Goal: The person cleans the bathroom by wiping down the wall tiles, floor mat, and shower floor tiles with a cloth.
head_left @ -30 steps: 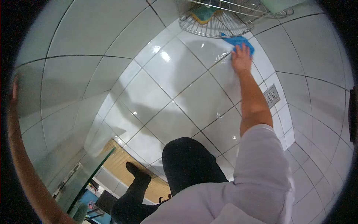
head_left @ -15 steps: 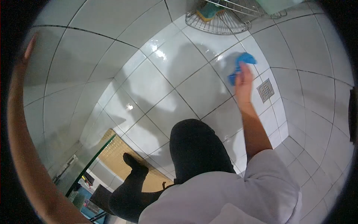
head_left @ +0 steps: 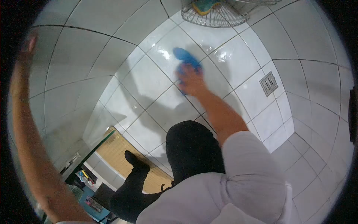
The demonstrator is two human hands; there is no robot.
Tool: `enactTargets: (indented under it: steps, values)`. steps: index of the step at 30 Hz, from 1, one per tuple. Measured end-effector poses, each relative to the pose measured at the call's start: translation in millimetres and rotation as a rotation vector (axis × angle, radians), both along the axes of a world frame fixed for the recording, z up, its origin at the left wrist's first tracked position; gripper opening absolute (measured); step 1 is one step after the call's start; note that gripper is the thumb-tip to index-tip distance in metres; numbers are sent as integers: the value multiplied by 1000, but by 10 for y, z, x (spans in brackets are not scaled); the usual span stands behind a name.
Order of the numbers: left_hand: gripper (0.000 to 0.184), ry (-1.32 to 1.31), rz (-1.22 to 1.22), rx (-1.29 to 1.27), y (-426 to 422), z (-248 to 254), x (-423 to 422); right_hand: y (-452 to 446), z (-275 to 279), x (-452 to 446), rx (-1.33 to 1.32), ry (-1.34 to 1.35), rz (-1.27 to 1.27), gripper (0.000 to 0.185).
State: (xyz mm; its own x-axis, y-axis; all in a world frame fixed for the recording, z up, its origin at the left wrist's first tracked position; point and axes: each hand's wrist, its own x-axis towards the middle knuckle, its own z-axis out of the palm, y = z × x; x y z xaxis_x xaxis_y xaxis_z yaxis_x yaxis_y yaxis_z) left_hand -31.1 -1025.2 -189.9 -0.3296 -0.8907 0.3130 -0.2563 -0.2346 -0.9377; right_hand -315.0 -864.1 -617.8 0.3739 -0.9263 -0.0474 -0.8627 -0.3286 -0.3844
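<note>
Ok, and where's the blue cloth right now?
In the head view, the blue cloth is on the white tiled floor, above the picture's centre, under the right hand and left of the metal drain.

The floor (head_left: pixel 153 72) is smooth, glossy tile, throwing back bright glints, while the wall (head_left: pixel 84 50) tiles look smooth with a softer sheen. The cloth (head_left: pixel 185 56) appears to be fabric, its weave lost in blur. The rack (head_left: pixel 229 23) is shiny metal wire; the drain (head_left: pixel 268 84), duller perforated metal. The sponge (head_left: pixel 203 8) looks matt. The mat (head_left: pixel 118 153) has a matt, textured face. Trousers (head_left: pixel 192 147) and shirt (head_left: pixel 182 198) are matt cloth, the shirt softly creased
</note>
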Motion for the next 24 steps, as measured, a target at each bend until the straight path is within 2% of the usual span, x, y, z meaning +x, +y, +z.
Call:
enactTargets:
  steps: [1,3,4,5,6,7,8,9,11,13,14,15,16,18,19,21,22,24]
  values:
    - [70,-81,79,25,73,-166,-47,37,-53,-286,-25,80,-91,56]
    - [64,366,-263,188,345,-593,-269,96,-96,-928,21,174,-233,54]
    - [63,891,-689,312,572,-898,-509,144,-68,-1194,49,319,-304,54]
    - [55,1222,-757,474,796,-1273,-657,197,-81,-1485,115,311,-392,52]
    - [58,1407,-513,639,1096,-1517,-894,261,-149,-1712,84,297,-481,51]
    - [60,1341,-452,755,1292,-1862,-956,268,-104,-1857,99,348,-547,51]
    - [64,1419,-242,919,1499,-2132,-1029,251,-43,-2011,56,269,-557,45]
    - [68,1395,-49,1060,1717,-2436,-1033,198,-229,-2256,-73,118,-535,37]
    - [77,1290,284,1341,2059,-2834,-1037,-7,87,-2102,-82,-300,-733,30]
    - [84,1311,458,1452,2401,-3107,-972,-89,471,-1597,-221,-337,-625,28]
    - [84,1316,473,1453,2569,-3248,-934,-41,566,-1273,-302,-367,-523,27]
    - [86,1256,577,1502,2715,-3384,-895,1,608,-989,-111,-520,-431,28]
    - [88,1191,675,1547,2822,-3482,-863,115,647,-655,-173,-580,-230,30]
    - [87,1167,684,1601,2942,-3605,-791,379,557,-46,-8,-394,90,29]
    - [87,1142,687,1659,2963,-3645,-772,487,360,209,194,-310,321,33]
    - [87,1055,700,1689,2955,-3693,-736,805,348,399,247,-144,600,39]
    - [88,966,719,1704,2951,-3714,-721,845,232,361,253,-139,594,39]
    - [87,975,693,1712,2942,-3699,-689,869,95,267,122,-220,699,44]
